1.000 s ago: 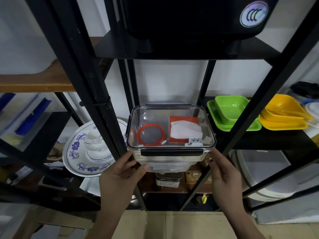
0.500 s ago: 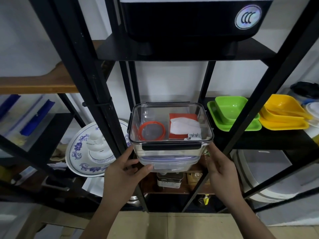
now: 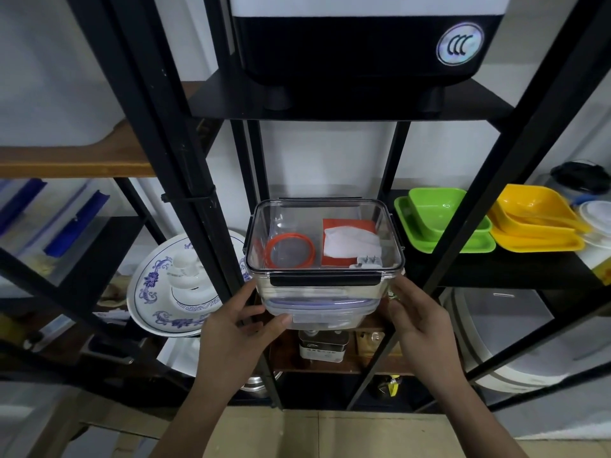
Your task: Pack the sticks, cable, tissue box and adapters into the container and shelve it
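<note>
Item: clear container point(image 3: 325, 239), lid latched, held between 2 uprights of the black shelf rack point(image 3: 185, 166); contents visible through lid: orange cable point(image 3: 290, 250) coiled at left, red tissue box point(image 3: 350, 241) at right, white adapters point(image 3: 367, 262) at its near corner; sticks not discernible. Left hand point(image 3: 236, 328) clasps the lower left corner, thumb under the base; right hand point(image 3: 418, 320) presses flat against the right side. Change: container sits slightly deeper in the bay than 1 second ago; packing judged complete, shelving nearly finished; release remains.
</note>
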Available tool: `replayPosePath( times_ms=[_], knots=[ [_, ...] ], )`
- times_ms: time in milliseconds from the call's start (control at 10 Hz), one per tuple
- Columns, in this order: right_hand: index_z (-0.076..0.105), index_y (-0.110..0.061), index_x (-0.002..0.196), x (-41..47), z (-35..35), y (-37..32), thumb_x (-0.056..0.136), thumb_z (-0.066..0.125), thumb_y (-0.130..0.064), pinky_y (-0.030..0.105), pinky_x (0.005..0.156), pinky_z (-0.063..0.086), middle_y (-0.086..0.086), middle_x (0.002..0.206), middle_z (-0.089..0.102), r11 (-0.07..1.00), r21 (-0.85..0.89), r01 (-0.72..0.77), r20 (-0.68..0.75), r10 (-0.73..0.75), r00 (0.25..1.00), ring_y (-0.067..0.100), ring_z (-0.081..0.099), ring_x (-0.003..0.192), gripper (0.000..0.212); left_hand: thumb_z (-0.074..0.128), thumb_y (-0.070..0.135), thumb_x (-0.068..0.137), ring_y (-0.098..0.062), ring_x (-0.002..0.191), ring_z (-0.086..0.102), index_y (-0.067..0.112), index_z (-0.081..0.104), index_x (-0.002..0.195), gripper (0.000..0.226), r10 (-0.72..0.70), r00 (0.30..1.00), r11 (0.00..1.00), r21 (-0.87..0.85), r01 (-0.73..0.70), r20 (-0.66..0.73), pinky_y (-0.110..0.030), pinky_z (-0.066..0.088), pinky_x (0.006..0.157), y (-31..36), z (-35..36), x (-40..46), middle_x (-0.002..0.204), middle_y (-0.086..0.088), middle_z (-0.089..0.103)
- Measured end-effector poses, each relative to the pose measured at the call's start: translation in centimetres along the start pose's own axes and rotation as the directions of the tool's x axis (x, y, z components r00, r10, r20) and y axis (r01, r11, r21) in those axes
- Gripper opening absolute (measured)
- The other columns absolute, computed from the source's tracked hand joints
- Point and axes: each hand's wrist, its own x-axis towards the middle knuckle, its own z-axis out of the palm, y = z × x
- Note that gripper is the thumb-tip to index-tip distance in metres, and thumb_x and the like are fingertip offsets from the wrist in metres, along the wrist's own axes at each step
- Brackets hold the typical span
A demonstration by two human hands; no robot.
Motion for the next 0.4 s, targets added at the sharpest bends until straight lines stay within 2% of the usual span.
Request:
replayPosePath(
  times_ms=[100,200,300,400],
  knots=[
    [0.06,-0.04,0.112,-0.4,-0.4,-0.5,0.094,0.053,0.002,0.0,0.081,0.042,-0.045,0.103,0.062,0.999,0.038,0.033,-0.041,-0.031,0.999,-0.016,0.057,0.107,0.046,0.084,0.032,0.071,0.005,0.093,0.068,0.041,0.06,0.127,0.061,0.032,0.999,0.999,0.01,-0.032,-0.02,-0.009,0.051,0.074,0.6,0.3,-0.5,0.088,0.02,0.075],
    [0.066,-0.025,0.108,-0.5,-1.2,-0.4,0.093,0.056,0.003,0.001,0.078,0.045,-0.029,0.099,0.071,0.995,0.088,0.04,-0.082,-0.033,0.996,-0.012,0.062,0.1,0.034,0.066,0.04,0.083,-0.003,0.082,0.07,0.025,0.066,0.127,0.046,0.102,0.991,0.995,0.028,-0.1,-0.092,-0.02,0.054,0.081,1.0,0.9,-1.0,0.077,0.011,0.075],
    [0.07,-0.028,0.096,-0.5,-2.2,-0.5,0.092,0.061,0.001,0.004,0.077,0.047,-0.014,0.102,0.072,0.994,0.073,0.086,-0.129,-0.076,0.989,-0.005,0.065,0.099,0.031,0.056,0.026,0.096,-0.01,0.082,0.073,0.022,0.07,0.122,0.03,0.141,0.978,0.987,-0.052,-0.15,-0.155,-0.029,0.061,0.079,1.7,1.2,-1.3,0.08,0.006,0.076],
    [0.072,-0.024,0.09,-0.7,-3.0,-0.9,0.088,0.065,0.0,0.012,0.079,0.052,-0.012,0.098,0.073,0.993,0.054,0.102,-0.152,-0.093,0.984,0.002,0.067,0.097,0.025,0.057,0.014,0.097,-0.005,0.084,0.072,0.019,0.072,0.118,0.026,0.148,0.97,0.981,-0.098,-0.169,-0.193,-0.016,0.058,0.073,2.9,1.6,-2.2,0.087,0.007,0.078]
  ],
)
